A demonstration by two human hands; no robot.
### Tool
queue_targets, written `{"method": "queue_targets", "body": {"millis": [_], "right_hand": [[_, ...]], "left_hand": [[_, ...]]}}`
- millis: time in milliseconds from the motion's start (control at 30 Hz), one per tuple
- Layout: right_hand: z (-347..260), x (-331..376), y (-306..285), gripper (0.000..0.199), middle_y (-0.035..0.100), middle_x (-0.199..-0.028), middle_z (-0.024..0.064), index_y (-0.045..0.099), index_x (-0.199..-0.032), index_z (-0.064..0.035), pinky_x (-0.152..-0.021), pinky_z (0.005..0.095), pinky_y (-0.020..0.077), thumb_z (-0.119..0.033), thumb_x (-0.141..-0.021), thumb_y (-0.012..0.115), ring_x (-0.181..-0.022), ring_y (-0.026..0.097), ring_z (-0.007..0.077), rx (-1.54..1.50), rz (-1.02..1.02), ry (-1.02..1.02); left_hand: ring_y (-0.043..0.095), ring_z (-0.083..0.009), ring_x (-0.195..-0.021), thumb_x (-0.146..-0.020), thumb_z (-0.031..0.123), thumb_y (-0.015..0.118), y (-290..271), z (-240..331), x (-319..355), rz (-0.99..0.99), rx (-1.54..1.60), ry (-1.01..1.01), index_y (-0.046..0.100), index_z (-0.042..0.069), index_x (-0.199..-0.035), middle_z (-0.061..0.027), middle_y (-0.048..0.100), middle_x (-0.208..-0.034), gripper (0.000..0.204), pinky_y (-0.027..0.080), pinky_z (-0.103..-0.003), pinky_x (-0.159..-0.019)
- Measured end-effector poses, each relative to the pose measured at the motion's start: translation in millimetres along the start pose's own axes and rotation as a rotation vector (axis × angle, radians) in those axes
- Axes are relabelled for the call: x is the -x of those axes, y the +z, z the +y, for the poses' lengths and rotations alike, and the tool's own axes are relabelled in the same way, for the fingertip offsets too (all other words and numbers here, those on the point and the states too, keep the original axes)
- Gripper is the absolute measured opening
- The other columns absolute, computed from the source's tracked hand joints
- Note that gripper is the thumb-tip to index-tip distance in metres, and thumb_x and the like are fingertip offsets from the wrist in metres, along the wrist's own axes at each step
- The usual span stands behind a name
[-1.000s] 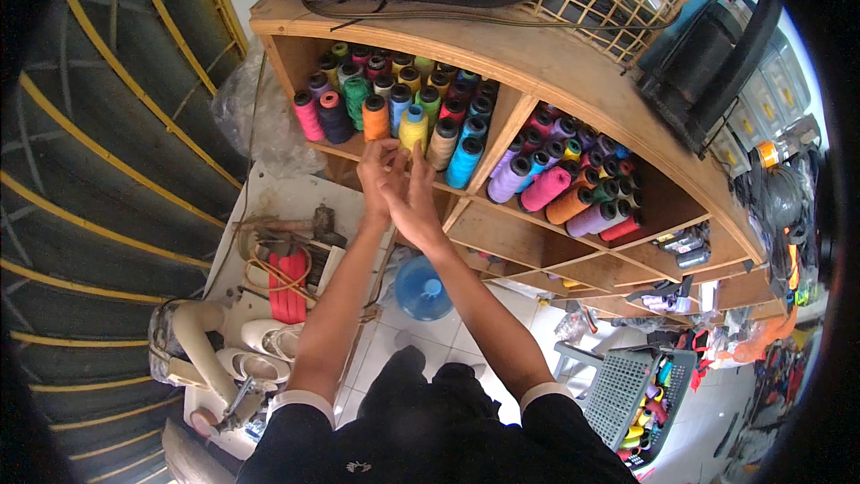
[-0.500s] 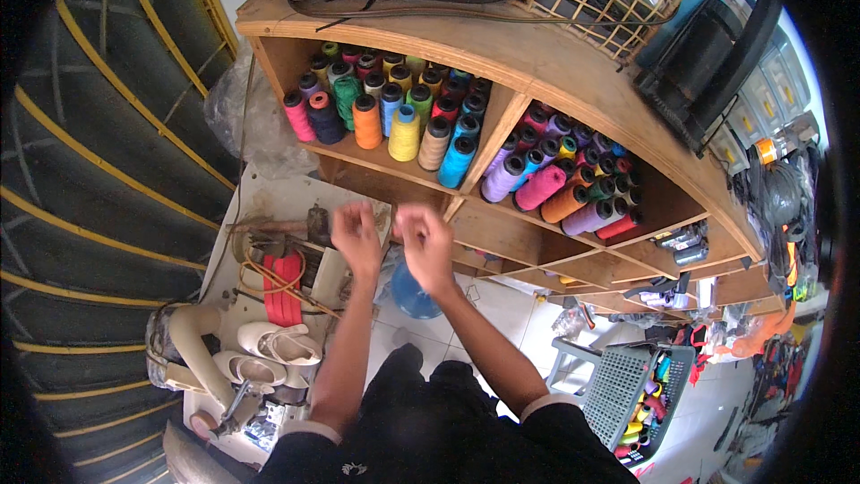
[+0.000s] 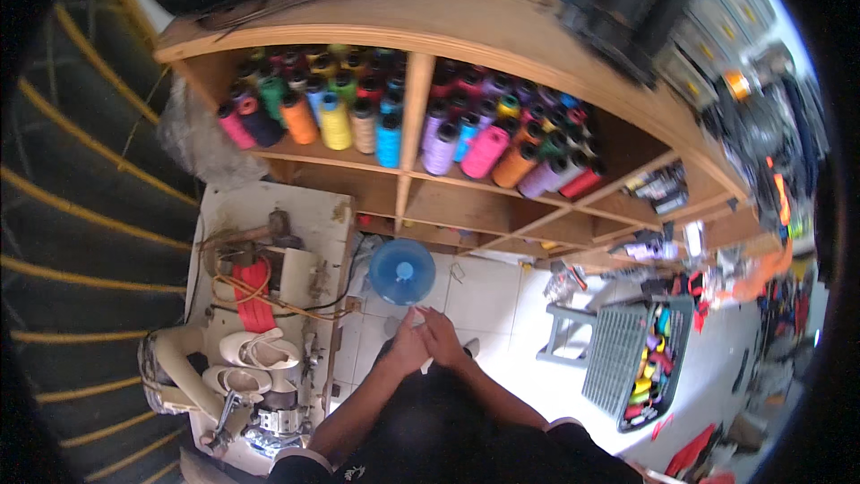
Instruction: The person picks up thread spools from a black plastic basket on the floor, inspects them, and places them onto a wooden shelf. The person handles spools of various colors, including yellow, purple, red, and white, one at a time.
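My left hand and my right hand are pressed together low in front of my body, above the white tiled floor. A small white patch shows at their fingertips, and whether it is something held I cannot tell. Well above them, a wooden shelf carries rows of coloured thread cones, out of reach of both hands. A blue water jug stands on the floor just beyond my fingers.
A sewing machine table with red webbing and white shoe parts stands on the left. On the right are a grey stool and a grey basket with several coloured spools. Cluttered lower shelves run to the right.
My hands came down from the thread cones on the shelf, parted on the way, and now meet close to my body. The view has tilted downward.
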State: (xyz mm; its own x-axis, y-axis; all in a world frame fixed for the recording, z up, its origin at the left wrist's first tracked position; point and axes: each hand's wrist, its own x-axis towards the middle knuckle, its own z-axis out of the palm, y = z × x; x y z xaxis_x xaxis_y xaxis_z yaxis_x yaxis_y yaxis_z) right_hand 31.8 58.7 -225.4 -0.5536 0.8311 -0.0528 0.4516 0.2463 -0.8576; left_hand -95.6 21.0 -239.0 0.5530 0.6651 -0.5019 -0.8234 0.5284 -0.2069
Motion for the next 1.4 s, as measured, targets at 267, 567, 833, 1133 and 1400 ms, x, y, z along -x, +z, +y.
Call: {"method": "queue_targets", "body": {"millis": [267,567,833,1133,1400], "right_hand": [[202,126,-38,0.062,0.055,-0.122,0.0259,0.058,-0.115,0.0044,-0.100,0.0425,0.0401,-0.050,-0.087,0.048,-0.116,0.052,0.0358,0.309,-0.397,0.712],[226,298,-58,0.047,0.065,-0.104,0.0198,0.068,-0.100,-0.0042,-0.086,0.0400,0.0496,-0.045,-0.077,0.062,-0.100,0.061,0.0331,-0.107,0.105,1.058],[277,462,-18,0.032,0.065,-0.102,0.0151,0.070,-0.094,-0.0141,-0.086,0.0450,0.0476,-0.036,-0.085,0.049,-0.101,0.059,0.0329,0.093,0.095,1.019],[281,553,-21,0.043,0.064,-0.108,0.0177,0.065,-0.102,-0.0060,-0.089,0.0416,0.0475,-0.042,-0.079,0.057,-0.105,0.059,0.0333,-0.623,0.573,1.499],[285,565,-3,0.039,0.067,-0.095,0.0154,0.065,-0.093,-0.0065,-0.082,0.0397,0.0493,-0.043,-0.079,0.060,-0.095,0.063,0.0299,-0.708,0.681,1.521]], "left_hand": [[0.061,-0.0273,-0.095,-0.093,0.036,0.054,253,-28,118,-0.327,-1.278,1.124,0.053,0.001,-0.115,-0.0193,0.061,-0.107,0.041,0.050,-0.038,-0.079],[0.053,-0.0259,-0.092,-0.086,0.054,0.053,452,-172,120,-1.367,-1.704,1.657,0.045,0.002,-0.121,-0.0202,0.055,-0.106,0.063,0.044,-0.037,-0.078],[0.051,-0.0273,-0.097,-0.085,0.054,0.053,471,-325,35,-1.673,-1.701,1.328,0.045,0.002,-0.122,-0.0202,0.054,-0.110,0.064,0.042,-0.039,-0.082],[0.050,-0.0290,-0.103,-0.085,0.055,0.053,468,-432,-16,-1.832,-1.674,1.122,0.045,0.002,-0.123,-0.0203,0.053,-0.114,0.065,0.041,-0.041,-0.086],[0.049,-0.0305,-0.108,-0.085,0.055,0.054,485,-466,-57,-1.901,-1.639,1.030,0.045,0.003,-0.125,-0.0204,0.052,-0.118,0.066,0.039,-0.043,-0.090]]}}
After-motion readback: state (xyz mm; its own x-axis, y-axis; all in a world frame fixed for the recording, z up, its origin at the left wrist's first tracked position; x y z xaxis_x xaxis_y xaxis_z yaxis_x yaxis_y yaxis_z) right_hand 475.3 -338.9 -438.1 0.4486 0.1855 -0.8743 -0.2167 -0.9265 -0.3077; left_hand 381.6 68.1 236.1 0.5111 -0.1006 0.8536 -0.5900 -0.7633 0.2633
